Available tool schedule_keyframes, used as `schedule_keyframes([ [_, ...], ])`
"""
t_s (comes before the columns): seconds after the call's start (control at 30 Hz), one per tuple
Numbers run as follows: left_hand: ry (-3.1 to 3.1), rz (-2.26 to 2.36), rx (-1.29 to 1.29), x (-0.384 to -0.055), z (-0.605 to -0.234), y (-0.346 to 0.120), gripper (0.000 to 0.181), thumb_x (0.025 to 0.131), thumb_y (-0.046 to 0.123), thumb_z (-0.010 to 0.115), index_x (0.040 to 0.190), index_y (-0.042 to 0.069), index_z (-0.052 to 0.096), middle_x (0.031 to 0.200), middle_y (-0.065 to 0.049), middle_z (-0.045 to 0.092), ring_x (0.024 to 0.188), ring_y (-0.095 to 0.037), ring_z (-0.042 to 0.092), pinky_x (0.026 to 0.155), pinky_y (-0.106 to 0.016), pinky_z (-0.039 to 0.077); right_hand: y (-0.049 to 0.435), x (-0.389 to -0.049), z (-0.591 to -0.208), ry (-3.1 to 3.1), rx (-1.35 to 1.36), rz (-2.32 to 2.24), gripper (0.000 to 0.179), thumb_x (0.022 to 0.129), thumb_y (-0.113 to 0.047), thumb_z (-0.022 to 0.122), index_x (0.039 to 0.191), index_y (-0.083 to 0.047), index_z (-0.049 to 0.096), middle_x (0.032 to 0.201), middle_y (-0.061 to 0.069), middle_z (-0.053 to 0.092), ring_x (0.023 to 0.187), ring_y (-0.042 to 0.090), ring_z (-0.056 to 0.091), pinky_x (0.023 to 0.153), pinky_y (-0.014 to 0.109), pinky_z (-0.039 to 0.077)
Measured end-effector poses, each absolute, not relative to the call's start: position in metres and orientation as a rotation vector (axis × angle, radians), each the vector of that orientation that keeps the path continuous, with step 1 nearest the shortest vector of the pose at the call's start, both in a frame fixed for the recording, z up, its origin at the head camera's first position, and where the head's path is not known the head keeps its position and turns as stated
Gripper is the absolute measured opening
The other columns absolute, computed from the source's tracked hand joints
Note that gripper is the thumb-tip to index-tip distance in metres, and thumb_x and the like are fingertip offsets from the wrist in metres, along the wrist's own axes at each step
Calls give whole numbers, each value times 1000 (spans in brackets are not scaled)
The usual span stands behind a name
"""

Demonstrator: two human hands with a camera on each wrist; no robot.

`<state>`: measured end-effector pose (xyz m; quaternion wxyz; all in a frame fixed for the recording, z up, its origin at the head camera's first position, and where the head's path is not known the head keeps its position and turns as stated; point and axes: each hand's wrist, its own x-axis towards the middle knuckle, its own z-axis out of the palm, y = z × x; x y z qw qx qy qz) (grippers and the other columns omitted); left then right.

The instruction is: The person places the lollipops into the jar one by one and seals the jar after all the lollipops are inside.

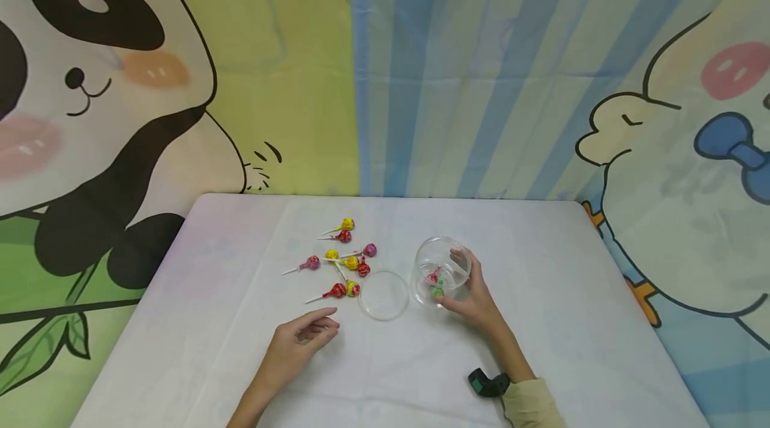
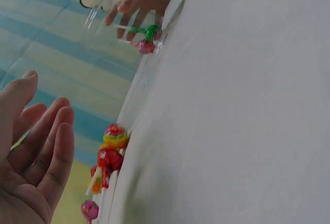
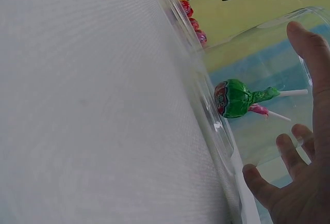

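My right hand [image 1: 472, 294] grips a clear round jar [image 1: 442, 253] from its right side, thumb near me and fingers round the far side. Inside the jar are a green lollipop [image 3: 234, 99] and a pink-red lollipop [image 2: 144, 47], their sticks pointing up toward the rim. Just left of the jar lies a clear round lid [image 1: 383, 295], flat on the table. My left hand [image 1: 301, 341] hovers left of the lid with relaxed, slightly bent fingers and holds nothing. Beyond it, a red lollipop [image 1: 337, 290] and a yellow lollipop [image 1: 353, 289] lie close together.
Several more lollipops are scattered over the left middle, among them a purple lollipop [image 1: 313, 262] and, farther back, a yellow one. A white cloth covers the table [image 1: 529, 247]. A small black device [image 1: 488, 382] sits at my right wrist. Behind hangs a cartoon-printed curtain [image 1: 301, 80].
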<state>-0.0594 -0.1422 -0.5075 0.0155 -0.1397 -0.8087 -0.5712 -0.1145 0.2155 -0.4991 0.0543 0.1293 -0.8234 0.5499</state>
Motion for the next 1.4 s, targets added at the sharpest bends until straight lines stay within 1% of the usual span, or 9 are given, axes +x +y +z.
schedule_keyframes([
  [0.17, -2573, -1477, -375, -100, -509, -176, 32, 85, 17, 75, 115, 6, 70, 91, 2, 75, 78, -3, 67, 68, -19, 55, 215, -115, -498, -2500, 402, 1655, 101, 71, -4, 83, 148, -1, 17, 150, 30, 32, 139, 51, 29, 108, 71, 24],
  [0.33, -2698, -1127, -287, -159, -519, -215, 32, 84, 14, 75, 115, 7, 70, 95, -5, 74, 82, -13, 67, 70, -19, 53, 215, -116, -497, -2502, 392, 1636, 101, 71, -3, 82, 148, -1, 17, 149, 29, 33, 139, 50, 30, 107, 70, 25],
  [0.47, -2822, -1069, -264, -183, -525, -233, 31, 83, 13, 77, 112, 4, 70, 93, -8, 72, 79, -15, 64, 67, -20, 50, 214, -116, -497, -2494, 395, 1668, 101, 71, -2, 82, 148, 0, 17, 150, 30, 32, 139, 51, 29, 108, 70, 24],
  [0.6, -2870, -1061, -301, -187, -525, -236, 24, 82, 12, 77, 104, 4, 73, 88, -7, 70, 75, -11, 60, 63, -19, 47, 215, -116, -497, -2480, 412, 1671, 101, 71, -1, 82, 147, 2, 17, 149, 30, 32, 138, 51, 29, 108, 69, 25],
  [0.77, -2871, -1020, -292, -185, -524, -232, 13, 83, 12, 76, 95, 7, 76, 87, -7, 70, 74, -12, 59, 64, -22, 45, 215, -116, -497, -2460, 424, 1672, 101, 70, 1, 82, 148, 3, 17, 148, 31, 32, 138, 51, 30, 107, 70, 25],
  [1.0, -2826, -1044, -146, -180, -529, -231, 9, 87, 11, 72, 93, 6, 74, 89, -10, 70, 78, -17, 58, 69, -27, 44, 214, -114, -497, -2478, 408, 1689, 101, 70, 0, 81, 147, 2, 16, 149, 32, 31, 138, 52, 29, 107, 71, 24],
  [1.1, -2749, -1113, -106, -175, -527, -231, 10, 88, 12, 71, 96, 7, 72, 89, -9, 69, 79, -15, 57, 69, -21, 43, 214, -114, -497, -2479, 406, 1693, 101, 71, -1, 82, 148, 1, 17, 149, 32, 32, 138, 53, 28, 106, 71, 24],
  [1.23, -2677, -1163, -166, -170, -516, -227, 9, 89, 12, 70, 97, 7, 70, 90, -8, 68, 82, -8, 57, 70, -11, 43, 214, -114, -497, -2487, 408, 1690, 101, 71, -2, 82, 148, 1, 16, 149, 31, 31, 139, 52, 28, 107, 71, 24],
  [1.4, -2587, -1272, -247, -168, -492, -209, 10, 88, 13, 71, 97, 8, 71, 92, -6, 67, 84, 2, 56, 72, -5, 44, 215, -113, -497, -2495, 403, 1666, 101, 71, -2, 82, 148, 0, 16, 149, 30, 32, 139, 51, 29, 107, 71, 24],
])
